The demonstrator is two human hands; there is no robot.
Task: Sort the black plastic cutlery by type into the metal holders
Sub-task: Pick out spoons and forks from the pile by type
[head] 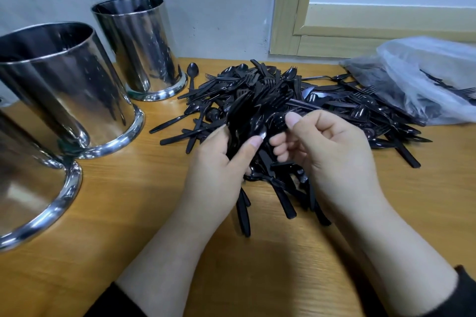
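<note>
1. My left hand (pixel 219 162) has its grip clenched round a bundle of black plastic forks (pixel 253 113), thumb pressed across the handles, tines fanned up and away from me.
2. My right hand (pixel 332 147) pinches one more black piece (pixel 279 121) between thumb and forefinger, just beside the bundle; I cannot tell its type, as the fingers hide most of it.
3. Under and behind both hands lies the heap of black plastic cutlery (pixel 322 100), forks, spoons and knives mixed, spread over the middle of the desk (pixel 144 213) toward its far edge.
4. A single spoon (pixel 192 72) lies apart at the heap's far left, near the farthest metal holder (pixel 139 46).
5. Three metal holders stand along the desk's left side: the farthest by the wall, the middle holder (pixel 64 85), and the nearest holder (pixel 31 183), cut off by the frame.
6. A clear plastic bag (pixel 425 77) with more cutlery inside sits at the far right edge, touching the heap.
</note>
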